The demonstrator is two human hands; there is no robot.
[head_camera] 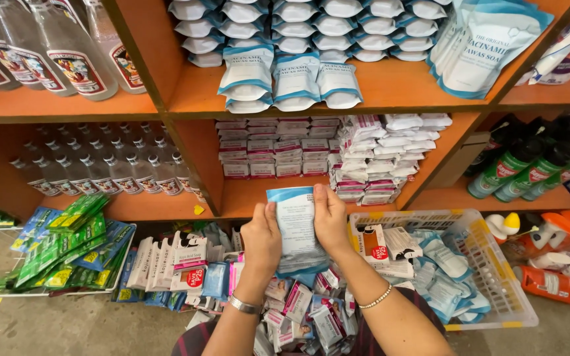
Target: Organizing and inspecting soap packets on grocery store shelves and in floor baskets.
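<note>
White-and-blue flat plastic pouches (296, 227), a small stack, sit upright between the left hand (260, 240) and right hand (330, 221), both closed around the edges, below the orange wooden shelf (390, 89). Squaring seems underway; placing them calls for a level lift.

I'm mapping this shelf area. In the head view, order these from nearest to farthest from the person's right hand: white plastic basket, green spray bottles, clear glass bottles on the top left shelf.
1. White plastic basket, just right of the right hand, on the floor.
2. Green spray bottles, lower shelf, far right.
3. Clear glass bottles, top shelf, far left.
</note>
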